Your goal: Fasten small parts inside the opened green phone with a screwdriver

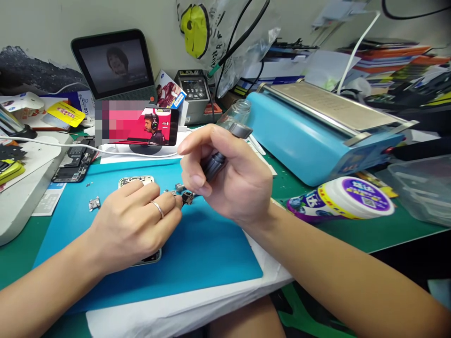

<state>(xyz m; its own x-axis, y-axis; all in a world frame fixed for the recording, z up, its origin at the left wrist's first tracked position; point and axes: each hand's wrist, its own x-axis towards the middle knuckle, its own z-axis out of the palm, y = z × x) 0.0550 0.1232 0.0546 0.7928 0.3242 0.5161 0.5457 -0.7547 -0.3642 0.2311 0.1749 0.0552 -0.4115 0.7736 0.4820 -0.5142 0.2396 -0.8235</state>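
My left hand (136, 220) lies over an opened phone (136, 181) on the blue mat (197, 253), a ring on one finger, its fingertips pinched on a small dark part (187, 197). My right hand (225, 176) is closed round a dark-handled screwdriver (214, 165), tip pointing down toward that part. Small metal pieces (94, 203) lie on the mat to the left of the phone.
A blue heating machine (317, 126) stands at the right, a white round tub (352, 197) in front of it. A phone playing video (155, 126), a tablet (114, 63) and a grey controller box (193, 91) stand behind. Another dismantled phone (72, 164) lies left.
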